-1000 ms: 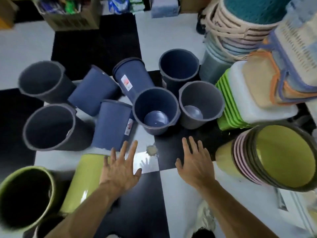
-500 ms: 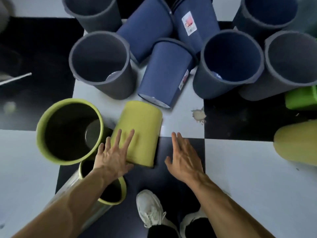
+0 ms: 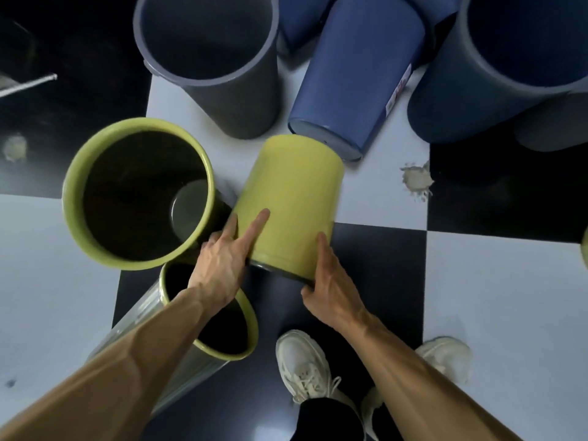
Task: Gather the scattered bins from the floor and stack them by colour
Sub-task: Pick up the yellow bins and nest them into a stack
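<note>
Both hands (image 3: 222,268) (image 3: 327,281) forward, fingers (image 3: 259,222) spread, arms outstretched.

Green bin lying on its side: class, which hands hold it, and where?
Both: the left hand and right hand grip the green bin on opposite sides near its open rim.

Sticker (image 3: 398,90) on blue bin (image 3: 356,78); print unreadable.
</note>
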Demonstrator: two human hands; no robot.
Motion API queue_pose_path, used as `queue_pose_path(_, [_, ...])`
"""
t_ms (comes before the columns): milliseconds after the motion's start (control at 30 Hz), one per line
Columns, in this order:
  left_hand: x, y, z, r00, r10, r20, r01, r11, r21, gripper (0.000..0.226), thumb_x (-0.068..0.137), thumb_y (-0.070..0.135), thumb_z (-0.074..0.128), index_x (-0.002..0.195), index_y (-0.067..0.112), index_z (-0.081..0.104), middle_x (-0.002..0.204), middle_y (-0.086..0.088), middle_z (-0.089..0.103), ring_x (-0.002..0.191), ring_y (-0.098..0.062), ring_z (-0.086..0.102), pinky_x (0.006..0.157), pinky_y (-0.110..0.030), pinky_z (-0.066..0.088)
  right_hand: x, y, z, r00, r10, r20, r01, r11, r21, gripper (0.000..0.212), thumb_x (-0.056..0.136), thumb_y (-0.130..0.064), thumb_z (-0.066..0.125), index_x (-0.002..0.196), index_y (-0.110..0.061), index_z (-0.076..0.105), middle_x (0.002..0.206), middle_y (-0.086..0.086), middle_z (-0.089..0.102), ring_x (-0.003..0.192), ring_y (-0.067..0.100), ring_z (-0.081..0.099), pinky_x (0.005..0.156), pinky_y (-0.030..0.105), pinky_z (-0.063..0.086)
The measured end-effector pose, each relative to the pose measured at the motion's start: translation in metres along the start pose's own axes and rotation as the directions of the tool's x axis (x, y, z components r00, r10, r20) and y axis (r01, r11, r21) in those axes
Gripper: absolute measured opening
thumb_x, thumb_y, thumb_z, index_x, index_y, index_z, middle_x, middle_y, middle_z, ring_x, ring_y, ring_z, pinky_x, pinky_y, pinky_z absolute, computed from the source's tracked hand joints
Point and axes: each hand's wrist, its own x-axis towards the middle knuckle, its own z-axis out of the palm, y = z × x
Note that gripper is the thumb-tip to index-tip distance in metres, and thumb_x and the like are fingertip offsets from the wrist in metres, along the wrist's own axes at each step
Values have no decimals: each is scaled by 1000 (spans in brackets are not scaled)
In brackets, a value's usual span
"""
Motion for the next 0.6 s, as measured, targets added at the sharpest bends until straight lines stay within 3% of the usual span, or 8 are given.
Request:
queue_pose_path(167, [2, 24, -28, 985, 68, -156, -66, 998, 18, 86, 84, -7, 53, 149, 36, 16, 146, -12, 46, 98, -38, 52, 92, -49, 44, -18, -8, -52, 989, -9, -148, 15, 999, 44, 80, 90, -14, 57, 154, -11, 10, 146, 14, 42, 129, 28, 46, 104, 33, 38])
queue_pose_path(300, [11, 62, -73, 971, 98, -219, -93, 995, 34, 53, 89, -4, 48, 132, 23, 33, 103, -13, 65, 86, -37, 53, 80, -50, 47, -33, -9, -115, 954, 25, -300, -14, 999, 40, 54, 93, -7, 47, 144, -17, 32, 113, 14, 63, 104, 32, 60, 88, 40, 47])
queue_pose_path(433, [15, 102, -114, 965, 100, -242, -103, 995, 3, 36, 94, 1, 48, 119, 23, 33, 83, -11, 62, 76, -33, 58, 72, -50, 53, -56, -4, -174, 896, 12, -444, 1, 1000, 30, 49, 95, -6, 43, 140, -22, 32, 92, 12, 66, 84, 31, 63, 75, 38, 49])
queue_pose_path(533, [12, 135, -146, 951, 143, -276, -172, 981, -86, 10, 105, 31, 36, 112, 25, 34, 78, -8, 59, 71, -31, 58, 68, -50, 54, -79, -1, -219, 854, 3, -521, 12, 1000, 25, 54, 99, -13, 39, 146, -37, 22, 103, 7, 68, 88, 26, 65, 80, 45, 54])
queue_pose_path(600, [11, 159, -168, 943, 200, -266, -236, 965, -113, 22, 103, 47, 30, 112, 27, 35, 78, -5, 59, 71, -28, 58, 67, -47, 54, -98, 0, -247, 831, -25, -556, 27, 1000, -6, 59, 102, -16, 36, 147, -48, 14, 115, 5, 63, 95, 25, 64, 83, 46, 54])
